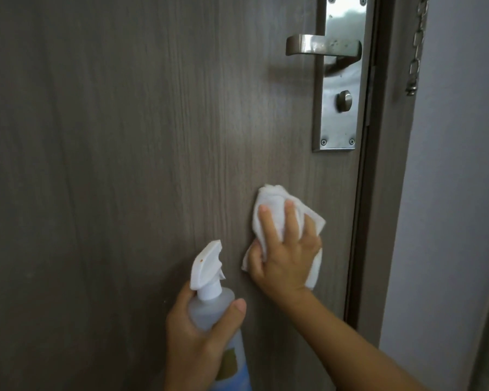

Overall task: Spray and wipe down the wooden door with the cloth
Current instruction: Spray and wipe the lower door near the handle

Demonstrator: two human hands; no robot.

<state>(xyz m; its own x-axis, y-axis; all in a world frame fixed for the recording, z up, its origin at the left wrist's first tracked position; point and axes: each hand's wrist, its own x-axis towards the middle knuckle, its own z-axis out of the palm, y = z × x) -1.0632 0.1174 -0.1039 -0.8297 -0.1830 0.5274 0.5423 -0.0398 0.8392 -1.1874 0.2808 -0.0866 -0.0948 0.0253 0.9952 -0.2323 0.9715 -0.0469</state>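
Door (141,142): grey-brown wood grain, upright, filled most of my view; closed against the frame at right, as far as I could tell.
Cloth (271,201): white, bunched, flat against the door below the lock plate (336,119), near the latch edge.
Right hand (284,258): grip spread, fingers (291,218) splayed over the cloth and pressing it to the wood; thumb tucked round its lower left fold.
Left hand (198,337): grip wrapped round the neck of the bottle (212,311); no finger on the trigger that I could see.
Bottle: upright, long axis vertical, white nozzle (206,263) aimed up and right at the door, just left of the cloth.
Bottle contents: translucent body, liquid level not readable to me.
Key relation: the unwiped expanse lay left of and above the cloth; I judged the right hand the one placed to sweep it, the bottle hand nearer the low left area for spraying.
Handle (322,45): metal lever, well above the cloth, untouched.
Stage: wiping under way, by my reckoning; most of the door left.
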